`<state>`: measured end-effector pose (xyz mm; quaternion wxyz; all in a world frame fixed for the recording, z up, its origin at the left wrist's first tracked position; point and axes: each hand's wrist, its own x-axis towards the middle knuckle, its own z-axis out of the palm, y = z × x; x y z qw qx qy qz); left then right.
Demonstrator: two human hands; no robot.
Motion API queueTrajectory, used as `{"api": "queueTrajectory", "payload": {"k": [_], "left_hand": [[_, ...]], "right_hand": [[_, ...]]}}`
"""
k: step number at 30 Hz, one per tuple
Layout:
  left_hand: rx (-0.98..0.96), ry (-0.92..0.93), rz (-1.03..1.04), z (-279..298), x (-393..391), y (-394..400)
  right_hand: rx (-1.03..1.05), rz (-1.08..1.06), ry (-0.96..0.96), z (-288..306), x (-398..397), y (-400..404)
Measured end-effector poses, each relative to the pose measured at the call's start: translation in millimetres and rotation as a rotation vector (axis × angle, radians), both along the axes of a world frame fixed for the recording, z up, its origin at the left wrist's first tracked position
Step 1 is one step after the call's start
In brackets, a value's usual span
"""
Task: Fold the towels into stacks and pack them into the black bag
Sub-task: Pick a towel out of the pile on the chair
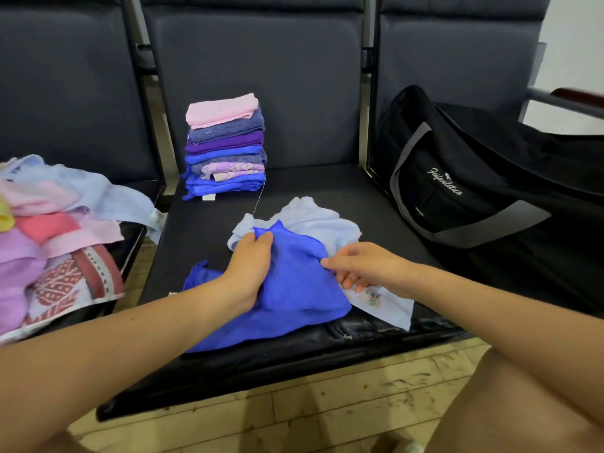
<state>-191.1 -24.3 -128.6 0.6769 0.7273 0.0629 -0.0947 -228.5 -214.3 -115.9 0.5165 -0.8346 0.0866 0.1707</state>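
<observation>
Towels are seen at three spots along a row of dark padded seats. A blue towel (294, 289) lies crumpled on the middle seat (228, 371), draped partly over a pale towel (320, 220) with a barcode tag (371, 294) near its front corner. The blue towel is gripped at its far corner by the left hand (251, 269), whose fingers (261, 238) are curled round the cloth. Its right edge is pinched by the right hand (362, 266), thumb extended along the fold and the other fingers curled beneath. At the back of the same seat, a stack (225, 148) of folded towels is set against the backrest, topped by a pink one, with purple and blue layers below and a loose thread trailing toward the pale towel. On the seat to the left, a pile (55, 230) of unfolded towels in pink, lilac, pale blue and a red pattern is heaped. On the seat to the right, the black bag (474, 178) with grey straps is rested, well apart from both hands. Tiled floor (327, 403) is visible below the seats.
</observation>
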Motion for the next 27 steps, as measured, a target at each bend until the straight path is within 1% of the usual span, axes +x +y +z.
{"api": "queueTrajectory", "payload": {"k": [3, 6, 8, 10, 12, 14, 17, 20, 23, 25, 27], "left_hand": [[0.168, -0.01, -0.043, -12.6, 0.9, 11.9], [0.285, 0.039, -0.127, -18.9, 0.4, 21.8], [0.296, 0.049, -0.153, -16.0, -0.8, 26.8], [0.24, 0.062, -0.178, -11.6, -3.9, 30.1], [0.226, 0.073, -0.182, -7.8, -9.4, 31.3], [0.287, 0.033, -0.182, -12.1, -10.1, 31.9], [0.403, -0.073, -0.178, -18.3, -11.9, 31.6], [0.434, -0.137, -0.142, -21.8, -14.1, 31.4], [0.451, -0.192, -0.149, -22.5, -15.4, 30.4], [0.486, -0.23, -0.206, -22.8, -16.2, 30.3], [0.538, -0.275, -0.272, -22.6, -17.9, 29.5]], "right_hand": [[-0.132, 0.029, -0.021, -1.7, 0.9, 8.1], [-0.129, 0.039, -0.193, -6.8, 7.2, 16.3], [-0.11, 0.048, -0.245, -8.3, 14.6, 18.6], [-0.079, 0.084, -0.214, -10.7, 22.3, 15.6], [-0.016, 0.092, -0.181, -13.3, 28.1, 10.0], [0.071, 0.057, -0.176, -13.9, 30.7, 4.2], [0.188, 0.01, -0.207, -15.2, 35.3, -1.8], [0.326, -0.058, -0.268, -16.0, 39.1, 1.1], [0.435, -0.074, -0.263, -17.0, 43.2, 5.7], [0.384, -0.072, -0.256, -19.2, 47.9, 6.8], [0.271, -0.082, -0.276, -20.9, 52.1, 6.8]]}}
